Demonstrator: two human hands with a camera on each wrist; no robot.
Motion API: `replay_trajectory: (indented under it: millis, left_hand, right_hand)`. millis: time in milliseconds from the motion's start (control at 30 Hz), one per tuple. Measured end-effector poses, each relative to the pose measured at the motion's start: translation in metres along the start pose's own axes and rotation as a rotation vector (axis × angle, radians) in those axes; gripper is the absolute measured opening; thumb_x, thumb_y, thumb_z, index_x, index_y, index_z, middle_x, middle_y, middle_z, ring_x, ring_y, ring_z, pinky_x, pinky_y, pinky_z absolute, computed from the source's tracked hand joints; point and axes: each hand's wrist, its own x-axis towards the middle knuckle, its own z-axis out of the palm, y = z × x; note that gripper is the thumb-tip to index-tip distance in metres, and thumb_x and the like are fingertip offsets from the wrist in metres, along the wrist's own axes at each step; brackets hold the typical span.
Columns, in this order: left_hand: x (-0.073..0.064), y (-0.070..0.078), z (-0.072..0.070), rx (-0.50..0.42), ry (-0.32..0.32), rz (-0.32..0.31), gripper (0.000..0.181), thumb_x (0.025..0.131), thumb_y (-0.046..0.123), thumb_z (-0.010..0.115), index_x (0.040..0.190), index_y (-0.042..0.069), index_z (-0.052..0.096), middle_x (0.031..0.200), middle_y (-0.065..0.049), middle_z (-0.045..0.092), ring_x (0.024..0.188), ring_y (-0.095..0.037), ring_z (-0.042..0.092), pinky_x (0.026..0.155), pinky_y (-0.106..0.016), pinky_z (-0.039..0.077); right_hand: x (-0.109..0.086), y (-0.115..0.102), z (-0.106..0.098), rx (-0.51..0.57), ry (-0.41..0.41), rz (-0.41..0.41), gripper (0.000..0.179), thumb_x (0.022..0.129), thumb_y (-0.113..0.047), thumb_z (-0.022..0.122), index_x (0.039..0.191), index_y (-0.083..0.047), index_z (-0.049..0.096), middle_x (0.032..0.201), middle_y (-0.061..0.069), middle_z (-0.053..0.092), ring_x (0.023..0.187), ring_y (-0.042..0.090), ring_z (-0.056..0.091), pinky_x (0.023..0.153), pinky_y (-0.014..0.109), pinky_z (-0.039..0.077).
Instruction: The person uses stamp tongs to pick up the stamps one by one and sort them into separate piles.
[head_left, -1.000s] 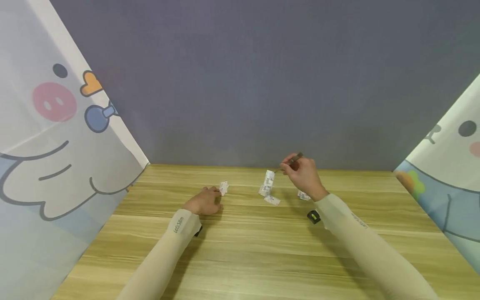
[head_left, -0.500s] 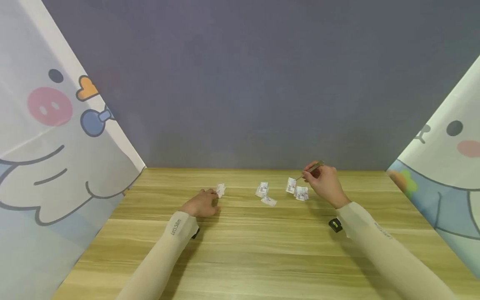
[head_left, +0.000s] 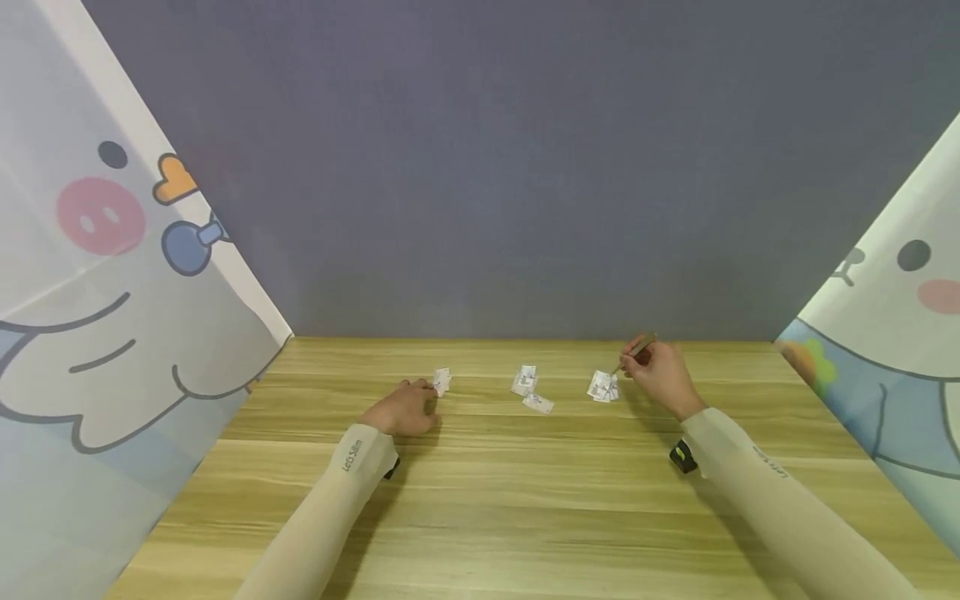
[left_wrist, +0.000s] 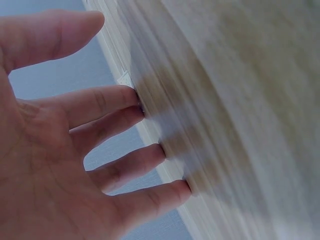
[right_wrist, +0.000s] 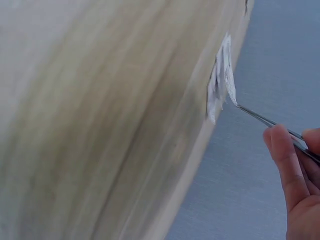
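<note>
My right hand [head_left: 663, 382] pinches a pair of metal tweezers [right_wrist: 260, 119] between thumb and fingers. At the tweezers' tips is the corner of a small white printed card [right_wrist: 230, 80], standing tilted against the right-hand pile of similar cards [right_wrist: 213, 97]. In the head view this card overlaps that pile. My left hand [head_left: 403, 410] rests its fingertips on the table, fingers spread and thumb apart, as the left wrist view shows. Its forefinger reaches the left-hand pile of cards [head_left: 443, 378], partly covering it.
Between the hands lies a middle pile of cards [head_left: 525, 378], with a single card [head_left: 538, 404] just in front of it. The wooden table [head_left: 480, 500] ends at a grey back panel [head_left: 480, 208]. Cartoon-printed sheets [head_left: 97, 333] stand along both sides.
My right hand has carried a card in the tweezers rightward from the middle pile, then down onto the right-hand pile. The left hand stays by its pile.
</note>
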Motion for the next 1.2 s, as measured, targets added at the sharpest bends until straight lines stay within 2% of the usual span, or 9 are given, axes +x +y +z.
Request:
replay_trajectory:
  millis: [200,433,667,967,1200]
  left_hand:
    - [0.001,0.001,-0.001,0.009,0.017,0.017,0.057,0.091,0.031,0.06,0.138,0.002,0.047,0.149,-0.014,0.031,0.136,-0.045,0.018,0.105,-0.059,0.025]
    - [0.0,0.0,-0.001,0.016,0.017,0.016,0.057,0.091,0.031,0.06,0.138,0.002,0.047,0.149,-0.014,0.031,0.136,-0.045,0.019,0.104,-0.059,0.027]
    - [0.0,-0.001,0.001,0.018,0.023,0.002,0.061,0.09,0.033,0.062,0.139,0.002,0.046,0.15,-0.014,0.03,0.136,-0.045,0.019,0.105,-0.059,0.025]
    - [0.001,0.001,0.001,-0.001,0.022,0.007,0.06,0.09,0.032,0.062,0.139,0.002,0.046,0.15,-0.014,0.029,0.136,-0.046,0.017,0.105,-0.059,0.024]
    - [0.001,0.001,0.001,0.011,0.022,0.005,0.061,0.089,0.032,0.063,0.139,0.002,0.046,0.149,-0.013,0.03,0.136,-0.044,0.018,0.105,-0.059,0.026]
  right_hand:
    - [0.0,-0.002,0.002,-0.083,0.049,0.021,0.004,0.085,0.002,0.063,0.089,0.002,0.062,0.077,0.014,0.068,0.064,0.021,0.064,0.054,0.021,0.05]
    - [0.002,-0.016,0.008,-0.1,0.077,-0.023,0.006,0.084,-0.001,0.067,0.087,0.002,0.064,0.075,0.013,0.068,0.063,0.021,0.064,0.056,0.025,0.052]
    - [0.004,-0.03,0.019,-0.062,-0.005,-0.017,0.005,0.087,-0.006,0.067,0.089,-0.002,0.066,0.077,0.009,0.067,0.066,0.019,0.063,0.058,0.028,0.053]
    - [0.008,-0.038,0.039,0.083,-0.069,-0.04,0.005,0.088,-0.002,0.065,0.093,0.0,0.063,0.08,0.013,0.067,0.066,0.025,0.066,0.055,0.027,0.055]
    - [0.007,-0.042,0.051,0.13,-0.238,-0.048,0.005,0.089,-0.007,0.066,0.092,-0.003,0.064,0.079,0.006,0.067,0.07,0.025,0.066,0.056,0.028,0.054]
